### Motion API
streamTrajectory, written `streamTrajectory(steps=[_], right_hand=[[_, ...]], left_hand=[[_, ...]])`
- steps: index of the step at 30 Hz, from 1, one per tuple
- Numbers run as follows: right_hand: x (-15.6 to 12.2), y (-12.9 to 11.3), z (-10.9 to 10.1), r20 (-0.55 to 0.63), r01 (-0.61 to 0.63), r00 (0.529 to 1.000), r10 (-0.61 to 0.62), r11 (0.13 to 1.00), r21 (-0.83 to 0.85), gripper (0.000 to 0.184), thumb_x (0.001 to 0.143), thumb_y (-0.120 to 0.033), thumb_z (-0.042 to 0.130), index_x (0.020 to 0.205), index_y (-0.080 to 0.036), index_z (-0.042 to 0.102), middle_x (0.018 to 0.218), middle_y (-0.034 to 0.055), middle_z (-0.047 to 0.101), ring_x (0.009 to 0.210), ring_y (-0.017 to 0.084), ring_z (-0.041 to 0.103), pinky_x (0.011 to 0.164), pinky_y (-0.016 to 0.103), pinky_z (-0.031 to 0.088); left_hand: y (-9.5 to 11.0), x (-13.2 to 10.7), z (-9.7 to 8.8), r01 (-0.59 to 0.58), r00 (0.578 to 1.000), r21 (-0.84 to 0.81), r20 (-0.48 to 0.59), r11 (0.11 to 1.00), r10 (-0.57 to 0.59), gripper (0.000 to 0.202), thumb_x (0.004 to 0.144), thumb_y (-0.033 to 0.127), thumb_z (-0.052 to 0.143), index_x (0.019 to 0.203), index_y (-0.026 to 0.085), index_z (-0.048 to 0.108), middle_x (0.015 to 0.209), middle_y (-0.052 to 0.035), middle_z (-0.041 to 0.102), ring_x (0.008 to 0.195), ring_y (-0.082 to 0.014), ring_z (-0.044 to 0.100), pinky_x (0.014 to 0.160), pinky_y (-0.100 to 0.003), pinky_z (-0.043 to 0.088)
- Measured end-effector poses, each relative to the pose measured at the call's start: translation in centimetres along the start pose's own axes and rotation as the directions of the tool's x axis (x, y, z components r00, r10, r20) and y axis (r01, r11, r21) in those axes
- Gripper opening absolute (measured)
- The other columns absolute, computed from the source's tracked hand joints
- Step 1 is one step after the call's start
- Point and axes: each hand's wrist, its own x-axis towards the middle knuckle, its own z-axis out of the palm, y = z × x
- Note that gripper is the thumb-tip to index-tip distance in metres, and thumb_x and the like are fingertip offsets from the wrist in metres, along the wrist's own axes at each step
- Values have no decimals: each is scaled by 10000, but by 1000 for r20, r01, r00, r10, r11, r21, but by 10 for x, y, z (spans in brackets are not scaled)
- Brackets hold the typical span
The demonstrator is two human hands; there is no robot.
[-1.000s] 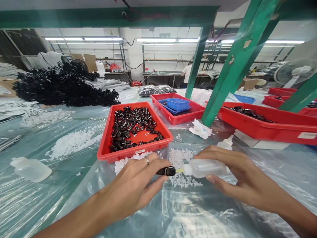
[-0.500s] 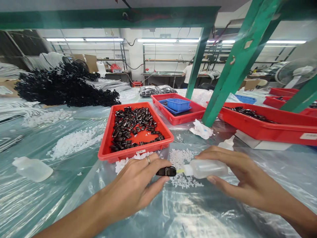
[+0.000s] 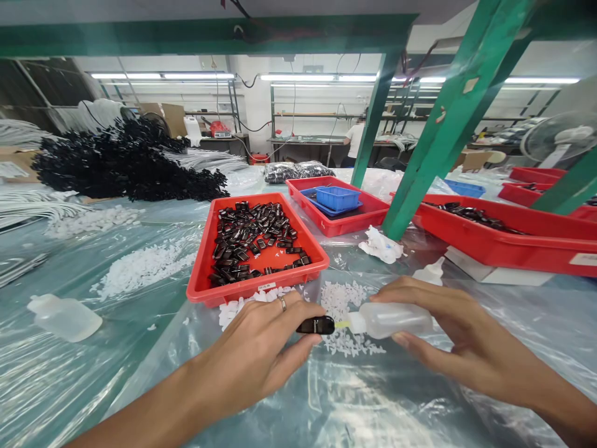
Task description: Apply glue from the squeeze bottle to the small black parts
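My left hand (image 3: 261, 351) pinches a small black plastic part (image 3: 317, 325) between thumb and fingers, low over the plastic-covered table. A ring shows on one finger. My right hand (image 3: 448, 330) grips a translucent squeeze bottle (image 3: 389, 320) lying sideways, its yellow nozzle tip touching the open end of the black part. Under them lies a heap of small white pieces (image 3: 345, 305). Just behind stands a red tray (image 3: 203, 274) filled with several black parts like the one I hold.
A second squeeze bottle (image 3: 65, 317) lies at the left. More red trays (image 3: 504, 239) stand at the right, one holding blue bins (image 3: 336, 196). Green frame posts (image 3: 438, 124) rise from the table. A crumpled tissue (image 3: 380, 244) and black cable bundles (image 3: 125, 162) lie further back.
Almost nothing differs; both hands keep the bottle tip against the black part, and the view has shifted very slightly.
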Motion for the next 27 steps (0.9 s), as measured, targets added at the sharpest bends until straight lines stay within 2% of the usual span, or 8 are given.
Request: streamTrajectory(steps=[3,10,15,21,27], right_hand=[[1,2,1,-10,-8,1000,8,1000,4,283,956,-329,774,1227,-408,794,1058,-21,859,903,225,848,734,304,706],[3,3,2,33,-44,999,43,998,42,207,961,-364,764,1149,-297,820,1058,50,865,919,275,850,758,365,720],[2,1,0,23,-36,999,35,999,27,221,964,-344,770,1182,-339,805,1061,19,866,927,266,854,730,336,712],[4,-2,-2,15,6,1000,-6,1000,-4,221,983,-317,756,1201,-340,787,1053,1,864,928,226,855,733,278,696],[0,-2,-3,19,-4,1000,5,1000,-24,239,994,-289,743,1223,-350,772,1134,-6,869,981,216,850,766,274,693]], left_hand=[[-1,0,1,7,1000,-3,4,1000,-7,231,1211,354,461,1298,246,646,1058,21,785,755,-159,731,684,-278,566],[1,-2,0,46,997,-16,61,999,-45,244,1199,327,466,1337,244,648,1086,-13,788,831,-191,759,747,-302,592],[0,-5,4,31,999,-31,32,999,-30,222,1205,328,452,1320,254,627,1027,4,762,713,-171,689,707,-288,549],[-2,-9,9,48,999,-35,24,998,-47,202,1219,360,440,1368,296,560,1098,25,755,700,-156,648,760,-289,535],[-1,-7,7,44,998,-14,35,999,-44,191,1225,354,425,1351,291,553,1084,31,759,702,-155,663,733,-287,536]])
